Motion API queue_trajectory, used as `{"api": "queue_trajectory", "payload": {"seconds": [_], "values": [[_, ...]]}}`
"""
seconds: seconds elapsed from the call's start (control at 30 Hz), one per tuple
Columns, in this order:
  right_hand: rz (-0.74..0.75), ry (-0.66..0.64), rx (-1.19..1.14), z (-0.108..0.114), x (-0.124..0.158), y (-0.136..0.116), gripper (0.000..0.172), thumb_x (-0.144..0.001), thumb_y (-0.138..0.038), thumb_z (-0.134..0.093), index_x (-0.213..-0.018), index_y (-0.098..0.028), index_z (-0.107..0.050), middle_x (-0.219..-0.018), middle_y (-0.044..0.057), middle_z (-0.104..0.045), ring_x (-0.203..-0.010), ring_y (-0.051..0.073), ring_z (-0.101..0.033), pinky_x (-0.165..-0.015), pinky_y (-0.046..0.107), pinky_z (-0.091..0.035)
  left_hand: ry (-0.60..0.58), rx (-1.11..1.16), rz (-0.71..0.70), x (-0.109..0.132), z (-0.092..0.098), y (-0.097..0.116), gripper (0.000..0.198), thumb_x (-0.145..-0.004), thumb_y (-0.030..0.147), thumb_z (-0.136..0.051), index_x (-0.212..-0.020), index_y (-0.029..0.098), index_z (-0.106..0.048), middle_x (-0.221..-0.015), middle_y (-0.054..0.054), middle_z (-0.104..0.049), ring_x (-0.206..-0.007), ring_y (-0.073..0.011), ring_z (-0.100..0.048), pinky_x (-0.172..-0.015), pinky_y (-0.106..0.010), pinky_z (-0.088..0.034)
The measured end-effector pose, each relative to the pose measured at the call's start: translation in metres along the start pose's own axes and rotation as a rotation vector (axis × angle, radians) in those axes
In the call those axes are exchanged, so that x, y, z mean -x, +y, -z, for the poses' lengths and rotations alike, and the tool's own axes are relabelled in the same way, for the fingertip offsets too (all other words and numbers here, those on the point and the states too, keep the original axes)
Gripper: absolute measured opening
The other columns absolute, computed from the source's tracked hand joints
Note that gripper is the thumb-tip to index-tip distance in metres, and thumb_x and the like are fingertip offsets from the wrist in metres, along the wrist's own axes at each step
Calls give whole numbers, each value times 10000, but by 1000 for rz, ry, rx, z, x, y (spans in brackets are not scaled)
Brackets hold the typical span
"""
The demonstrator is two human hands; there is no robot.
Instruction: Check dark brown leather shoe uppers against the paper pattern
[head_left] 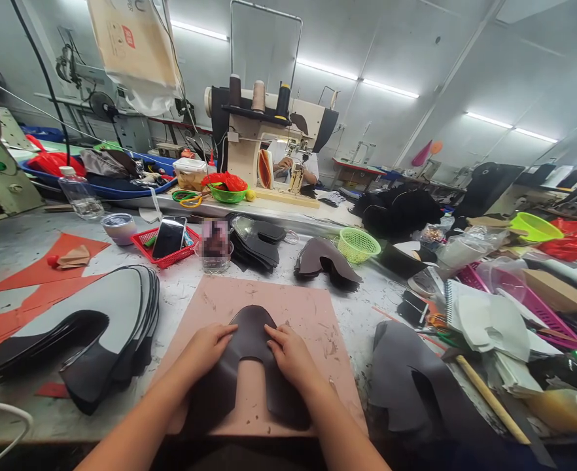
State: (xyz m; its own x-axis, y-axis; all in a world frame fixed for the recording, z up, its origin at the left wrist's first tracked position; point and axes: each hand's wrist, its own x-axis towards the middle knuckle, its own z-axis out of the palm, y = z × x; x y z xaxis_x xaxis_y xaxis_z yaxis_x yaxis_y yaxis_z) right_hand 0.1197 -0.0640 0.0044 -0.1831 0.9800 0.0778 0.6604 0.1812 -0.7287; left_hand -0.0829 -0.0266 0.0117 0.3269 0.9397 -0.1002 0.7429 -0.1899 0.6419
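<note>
Left hand and right hand press flat, fingers spread and gripping nothing, on a thin, limp-looking dark leather upper, likely best lifted by its edges.

Two hands on one dark shoe upper, one pink cutting board, three thread spools, two green baskets, one red tray, one phone, one water bottle

You face a pale far wall under bright ceiling strip lights; a cream sewing machine stands far across your scuffed grey worktable.
</note>
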Motion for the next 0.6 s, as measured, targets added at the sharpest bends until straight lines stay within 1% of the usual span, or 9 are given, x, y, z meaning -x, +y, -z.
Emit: {"api": "queue_trajectory", "payload": {"seconds": [0.1,0.33,0.43,0.5,0.57,0.6], "values": [[-18,-17,17,2,-1,-3,380,-781,-134,-446,-1146,-171,-546,-858,58,-551,-827,157,-541,-786,261,-431,-13,-11,7,0,1,2,391,-750,233,-384,-1066,159,-602,-1062,-62,-635,-990,-182,-568,-885,-272,-412],[-21,-32,36,3,0,-6,363,-787,-136,-440,-1130,-140,-558,-847,64,-551,-816,160,-538,-784,258,-428,-43,-41,26,-2,1,3,398,-756,225,-379,-1082,136,-590,-1086,-76,-622,-1013,-185,-555,-904,-277,-396],[-25,-30,43,3,1,-5,359,-784,-137,-444,-1124,-137,-563,-836,64,-548,-808,160,-538,-778,257,-429,-69,-73,28,-2,2,3,393,-770,216,-371,-1096,145,-579,-1094,-72,-617,-1024,-177,-547,-904,-268,-392],[-32,-32,45,2,1,-4,360,-782,-138,-447,-1123,-134,-563,-840,68,-549,-808,162,-541,-778,258,-430,-92,-137,17,-2,5,7,384,-781,204,-366,-1100,171,-575,-1070,-66,-627,-1003,-175,-558,-882,-271,-407],[-41,-35,43,1,-2,-3,364,-778,-137,-450,-1124,-134,-562,-855,73,-553,-818,163,-545,-786,260,-427,-93,-276,-7,-3,9,16,353,-786,212,-378,-1054,192,-606,-1008,-79,-643,-942,-204,-584,-833,-315,-436],[-47,-36,41,1,-3,-3,365,-775,-137,-453,-1123,-136,-563,-863,75,-555,-824,163,-547,-791,261,-426,-86,-359,-42,-4,10,21,329,-785,219,-389,-1006,191,-632,-984,-94,-642,-924,-224,-587,-818,-343,-441]]}}
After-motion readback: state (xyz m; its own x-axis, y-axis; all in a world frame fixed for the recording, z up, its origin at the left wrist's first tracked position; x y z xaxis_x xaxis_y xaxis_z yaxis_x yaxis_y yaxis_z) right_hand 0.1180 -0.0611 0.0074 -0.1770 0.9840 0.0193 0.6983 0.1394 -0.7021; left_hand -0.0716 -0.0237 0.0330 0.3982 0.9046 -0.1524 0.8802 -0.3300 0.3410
